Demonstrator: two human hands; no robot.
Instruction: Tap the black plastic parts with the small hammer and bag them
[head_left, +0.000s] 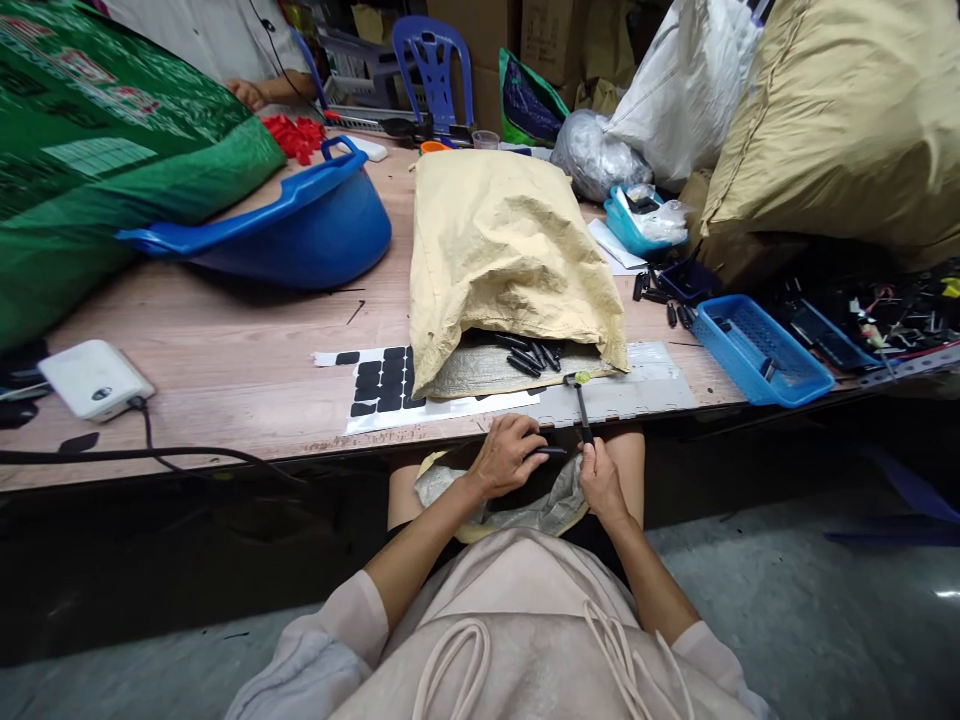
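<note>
My left hand (510, 455) is closed at the table's front edge around a slim black piece (551, 451) that points right. Just beside it, my right hand (602, 480) grips the dark handle of a small hammer (584, 412). The hammer's head, with a yellow-green end, is up over the table edge. Beyond both hands lies a beige sack (510, 240), its mouth facing me, with several black pen-like pieces (529, 355) at the opening. Between my thighs, below my hands, an opened bag with a silvery lining (559, 495) hangs; its contents are too dark to make out.
A sheet of black stickers (381, 380) lies left of the sack mouth. Further left are a blue basin (300, 230), a white box with a cable (96, 380) and a green sack (112, 150). A blue basket (761, 350) stands right. Another person's hand (247, 95) rests behind.
</note>
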